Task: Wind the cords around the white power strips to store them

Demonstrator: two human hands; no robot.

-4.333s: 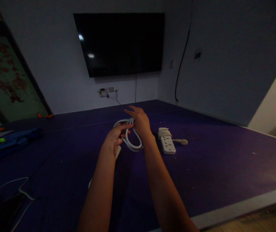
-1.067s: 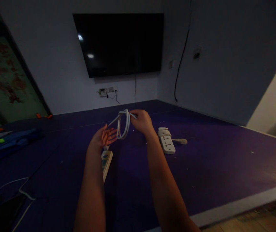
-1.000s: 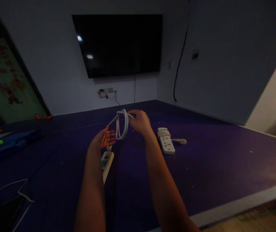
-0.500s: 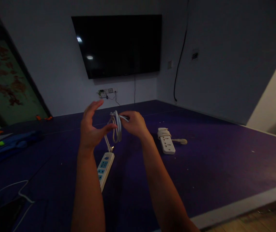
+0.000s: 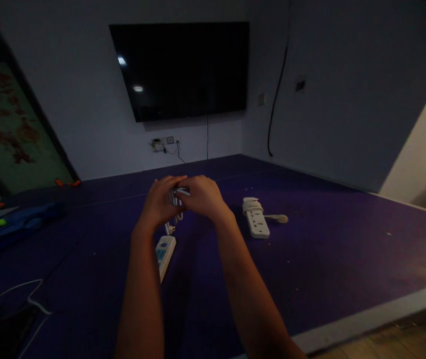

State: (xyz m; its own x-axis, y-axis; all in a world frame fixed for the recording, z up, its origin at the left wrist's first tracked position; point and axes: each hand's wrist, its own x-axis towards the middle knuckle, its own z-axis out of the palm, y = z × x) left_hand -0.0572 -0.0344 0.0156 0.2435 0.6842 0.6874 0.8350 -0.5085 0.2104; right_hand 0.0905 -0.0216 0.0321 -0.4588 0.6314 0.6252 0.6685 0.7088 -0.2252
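My right hand (image 5: 204,195) pinches a looped white power cord (image 5: 179,217). Curled around the same loops from the other side is my left hand (image 5: 159,203), its fingertips meeting my right hand. Both hands are closed and hide most of the coil. A plug (image 5: 170,229) hangs below them, close to the top end of a white power strip (image 5: 167,252) with blue sockets. My left forearm covers the lower part of that strip. Off to the right lies another white power strip (image 5: 257,225), its cord wrapped around one end and its plug sticking out sideways.
Everything lies on a wide purple surface (image 5: 332,254) with a pale front edge (image 5: 365,319). Blue cloth (image 5: 29,219) is at the left, and a dark device (image 5: 7,331) with a white cable at the lower left. A television (image 5: 186,70) hangs on the wall behind.
My left hand has moved right and closed from an open, spread pose onto the cord loops. My right hand keeps its hold, slightly lower and turned inward.
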